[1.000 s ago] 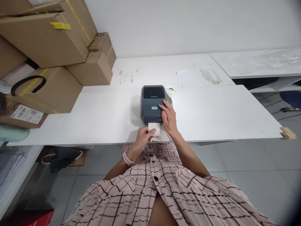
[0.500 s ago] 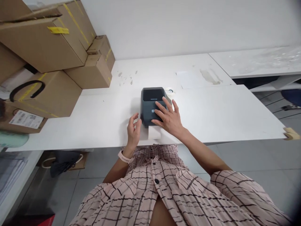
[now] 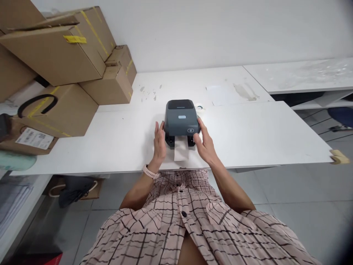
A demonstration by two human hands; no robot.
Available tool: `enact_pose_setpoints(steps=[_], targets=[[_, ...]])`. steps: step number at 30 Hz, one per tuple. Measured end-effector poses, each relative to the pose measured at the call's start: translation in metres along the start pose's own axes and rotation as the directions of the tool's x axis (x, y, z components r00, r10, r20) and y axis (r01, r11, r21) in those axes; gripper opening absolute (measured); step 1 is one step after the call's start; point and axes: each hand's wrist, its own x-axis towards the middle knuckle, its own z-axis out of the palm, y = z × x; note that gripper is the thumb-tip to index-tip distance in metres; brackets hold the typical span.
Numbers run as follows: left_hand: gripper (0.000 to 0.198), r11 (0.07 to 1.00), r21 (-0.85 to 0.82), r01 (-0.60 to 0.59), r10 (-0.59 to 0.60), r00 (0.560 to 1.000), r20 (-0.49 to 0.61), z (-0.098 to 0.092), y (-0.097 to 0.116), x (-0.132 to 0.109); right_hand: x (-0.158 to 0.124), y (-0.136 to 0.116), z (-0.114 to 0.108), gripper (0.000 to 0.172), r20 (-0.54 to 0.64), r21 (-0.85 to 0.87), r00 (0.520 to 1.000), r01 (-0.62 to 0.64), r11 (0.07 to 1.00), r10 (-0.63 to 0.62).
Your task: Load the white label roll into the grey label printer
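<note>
A dark grey label printer (image 3: 179,121) stands on the white table in front of me, its lid tipped up at the front. Black inner parts show under the raised edge. From the printer's front hangs a strip of white label paper (image 3: 181,149). Along the left side of the printer rests my left hand (image 3: 159,144), open, fingers stretched forward. At the lid's right front corner is my right hand (image 3: 204,145), with the fingers against the side and the thumb near the front edge. Part of the right fingers' contact is hidden.
Cardboard boxes (image 3: 55,51) with yellow tape are stacked on the left, with a black curved band (image 3: 37,103) on one. A small whitish roll (image 3: 200,109) lies behind the printer's right side. A white sheet (image 3: 216,95) lies farther back. The table's front edge runs close to my body.
The printer's lid has tipped up at the front, exposing black inner parts. My right hand has moved from the lid's top to its right side; my left hand has shifted slightly forward.
</note>
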Motion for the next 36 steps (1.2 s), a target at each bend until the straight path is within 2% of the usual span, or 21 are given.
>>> enact_pose_setpoints(steps=[2, 5, 9, 12, 15, 18, 22, 23, 25, 27, 29, 31, 33, 36], targets=[[0.076, 0.998, 0.022, -0.066, 0.065, 0.997, 0.044, -0.002, 0.012, 0.022, 0.024, -0.010, -0.013, 0.075, -0.005, -0.011, 0.999, 0.047, 0.999, -0.047], [0.075, 0.984, 0.045, -0.171, 0.167, 0.983, 0.082, -0.002, 0.025, 0.068, 0.071, -0.021, -0.027, 0.078, -0.024, -0.098, 0.993, 0.110, 0.989, -0.113], [0.069, 0.956, 0.042, -0.289, 0.281, 0.950, 0.134, 0.003, 0.020, 0.129, 0.141, -0.018, -0.031, 0.086, -0.001, -0.247, 0.982, 0.183, 0.952, -0.189], [0.072, 0.977, 0.077, -0.201, 0.189, 0.973, 0.135, 0.008, 0.000, 0.143, 0.188, -0.008, -0.029, 0.094, 0.025, -0.296, 0.982, 0.188, 0.936, -0.189], [0.086, 0.986, 0.166, 0.024, -0.038, 0.996, 0.082, 0.013, -0.024, 0.127, 0.219, -0.001, -0.029, 0.097, 0.013, -0.267, 0.990, 0.135, 0.954, -0.137], [0.097, 0.956, 0.222, 0.194, -0.216, 0.973, 0.081, 0.017, -0.038, 0.103, 0.222, -0.001, -0.029, 0.092, -0.002, -0.260, 0.989, 0.141, 0.955, -0.146], [0.080, 0.939, 0.295, 0.176, -0.205, 0.976, 0.070, 0.020, -0.038, 0.090, 0.185, -0.005, -0.024, 0.071, -0.064, -0.307, 0.954, 0.261, 0.915, -0.294], [0.075, 0.933, 0.321, 0.163, -0.194, 0.979, 0.065, 0.020, -0.036, 0.090, 0.174, -0.006, -0.022, 0.064, -0.009, -0.317, 0.952, 0.288, 0.903, -0.307], [0.067, 0.916, 0.373, 0.147, -0.181, 0.982, 0.057, 0.021, -0.030, 0.090, 0.160, -0.005, -0.014, 0.050, 0.252, -0.342, 0.928, 0.351, 0.872, -0.275], [0.062, 0.895, 0.423, 0.138, -0.171, 0.984, 0.041, 0.021, -0.024, 0.090, 0.156, -0.002, -0.003, 0.042, 0.548, -0.392, 0.820, 0.429, 0.814, -0.168], [0.065, 0.867, 0.471, 0.162, -0.184, 0.983, 0.002, 0.021, -0.019, 0.087, 0.160, 0.003, 0.009, 0.042, 0.711, -0.471, 0.703, 0.491, 0.732, -0.014], [0.079, 0.843, 0.500, 0.198, -0.206, 0.978, -0.040, 0.021, -0.014, 0.084, 0.167, 0.008, 0.022, 0.041, 0.768, -0.526, 0.630, 0.521, 0.673, 0.112], [0.092, 0.837, 0.506, 0.210, -0.217, 0.975, -0.045, 0.021, -0.010, 0.081, 0.171, 0.012, 0.033, 0.037, 0.795, -0.533, 0.580, 0.531, 0.658, 0.176], [0.090, 0.848, 0.494, 0.189, -0.208, 0.978, -0.018, 0.019, -0.008, 0.078, 0.172, 0.013, 0.038, 0.028, 0.810, -0.521, 0.554, 0.530, 0.668, 0.193]])
